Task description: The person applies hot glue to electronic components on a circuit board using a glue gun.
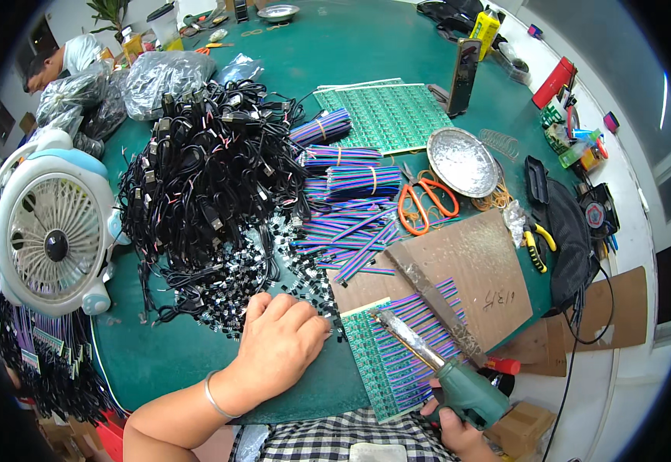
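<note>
My left hand point(282, 339) rests at the near edge of a heap of small black-and-silver connectors point(232, 289). Its fingers are curled together, and whatever they pinch is hidden. My right hand point(459, 435) grips a green soldering gun point(470, 391) whose metal barrel points up and left. Under the barrel lies a green circuit board panel point(362, 358) with a row of striped ribbon wires point(412, 369) across it. A worn metal bar point(435, 300) lies over the wires, on a sheet of cardboard point(489, 269).
Black USB cables point(212, 162) pile up beyond my left hand, beside bundled ribbon wires point(351, 181). A fan point(55, 239) stands far left. Orange scissors point(425, 204), a metal dish point(462, 162), more circuit panels point(385, 115), a phone point(464, 77) and yellow-handled pliers point(537, 248) lie around the cardboard. A person point(62, 65) sits top left.
</note>
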The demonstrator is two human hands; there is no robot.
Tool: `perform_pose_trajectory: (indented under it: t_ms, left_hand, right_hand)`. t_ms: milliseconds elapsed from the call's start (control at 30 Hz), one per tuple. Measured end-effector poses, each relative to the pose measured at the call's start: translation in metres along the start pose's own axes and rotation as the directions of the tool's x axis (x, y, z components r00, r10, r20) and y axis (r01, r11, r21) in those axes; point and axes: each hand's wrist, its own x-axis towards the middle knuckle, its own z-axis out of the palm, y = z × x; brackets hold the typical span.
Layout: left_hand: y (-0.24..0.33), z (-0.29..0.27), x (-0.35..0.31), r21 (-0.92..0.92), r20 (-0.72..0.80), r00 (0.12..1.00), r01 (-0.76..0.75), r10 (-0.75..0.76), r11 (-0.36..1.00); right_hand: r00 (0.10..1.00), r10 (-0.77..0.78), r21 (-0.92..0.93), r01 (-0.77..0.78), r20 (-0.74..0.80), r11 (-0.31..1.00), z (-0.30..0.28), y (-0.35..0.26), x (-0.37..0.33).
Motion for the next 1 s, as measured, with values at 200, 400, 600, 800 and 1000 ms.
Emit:
perform_pose_trajectory:
  t_ms: [200,400,600,800,1000]
  left_hand:
    - [-0.001,0.002,0.001,-0.135,-0.058,0.997,-0.061,0.054,0.989]
    - [0.002,0.012,0.005,-0.146,-0.114,0.990,-0.104,0.088,0.984]
    - [0.005,0.007,0.005,-0.071,-0.116,0.990,-0.089,0.081,0.993]
    - [0.004,-0.001,0.016,-0.064,-0.023,0.984,-0.178,0.177,0.982]
    - [-0.006,-0.005,0.021,0.043,0.076,0.933,-0.354,0.350,0.934]
  right_hand:
    - [1.000,0.009,0.034,-0.008,-0.027,0.999,0.002,0.003,-0.003]
    - [0.995,0.075,-0.024,-0.074,0.068,0.997,-0.006,0.007,-0.005]
    - [0.990,0.105,-0.064,-0.099,0.098,0.993,-0.007,0.007,-0.004]
    - [1.000,0.019,-0.016,-0.020,-0.006,1.000,-0.001,0.001,0.003]
    - [0.999,0.038,0.022,-0.037,-0.035,0.999,0.002,0.001,-0.001]
